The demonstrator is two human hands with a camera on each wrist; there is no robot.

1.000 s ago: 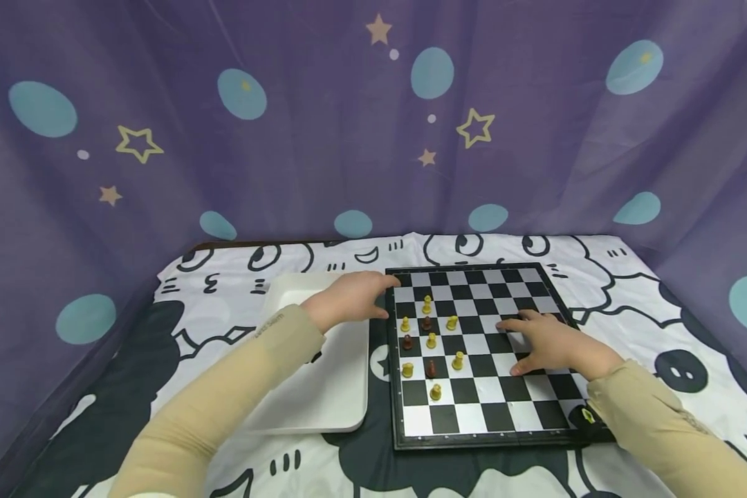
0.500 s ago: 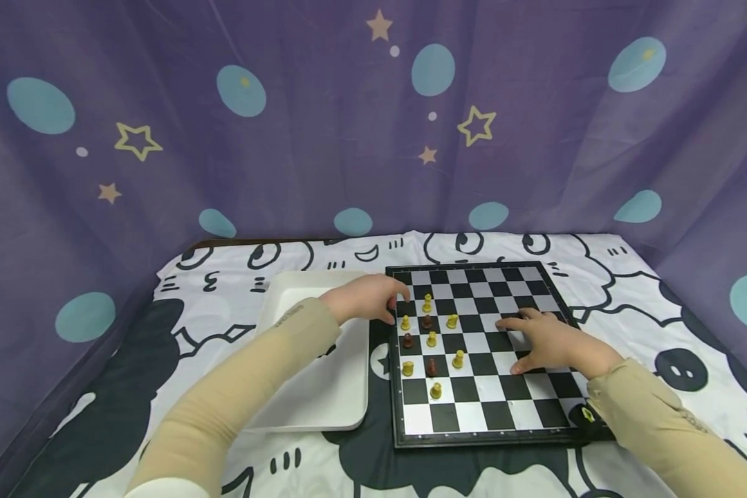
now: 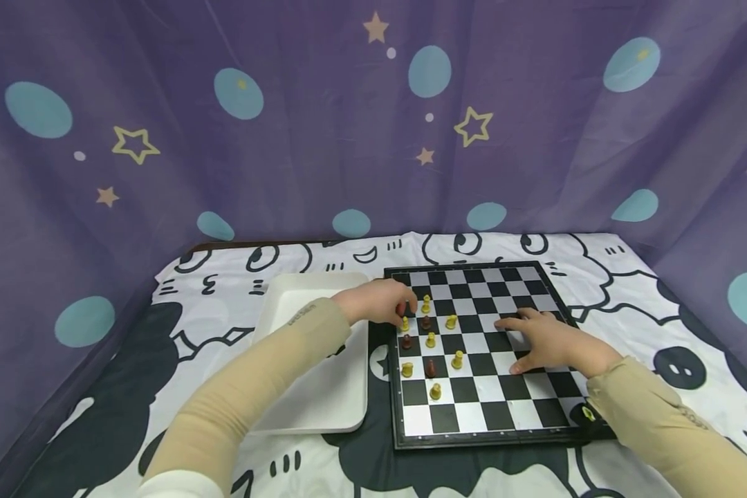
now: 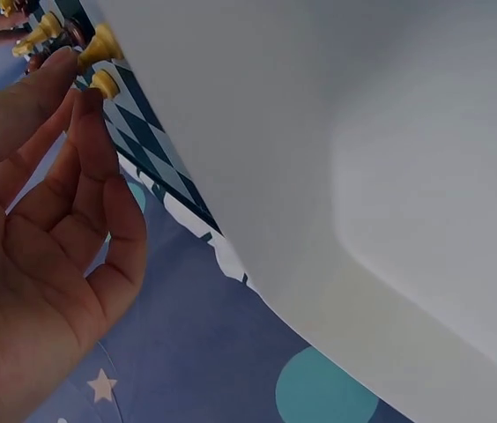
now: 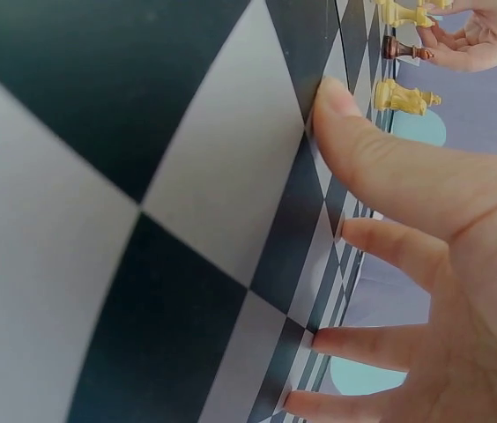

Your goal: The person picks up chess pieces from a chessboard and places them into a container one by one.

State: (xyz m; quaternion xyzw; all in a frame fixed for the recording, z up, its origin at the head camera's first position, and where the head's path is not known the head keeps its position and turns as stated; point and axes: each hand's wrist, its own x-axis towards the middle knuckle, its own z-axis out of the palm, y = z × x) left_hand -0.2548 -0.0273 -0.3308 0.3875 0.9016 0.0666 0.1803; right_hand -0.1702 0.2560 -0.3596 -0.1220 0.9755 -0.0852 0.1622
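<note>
My left hand [image 3: 373, 301] is at the left edge of the chessboard [image 3: 489, 389], its fingers curled. In the left wrist view, the thumb and index fingertip of that hand [image 4: 41, 233] close round the head of a yellow chess piece [image 4: 102, 44], which still stands on the board. Another yellow piece [image 4: 105, 84] shows just past the fingertips. Fingers spread, my right hand [image 3: 554, 343] rests on the right part of the board; the right wrist view shows its thumb and fingertips [image 5: 337, 97] against the squares with nothing held.
Left of the board lies a white tray [image 3: 324, 401], partly under my left forearm. Several yellow pieces [image 3: 457, 359] and red-brown pieces [image 3: 431, 368] stand on the board's left side. A purple curtain [image 3: 324, 138] hangs behind the patterned tablecloth [image 3: 373, 470].
My left hand has moved right from the tray side onto the board's left columns, its fingers curling in to the yellow piece. My right hand stays in place.
</note>
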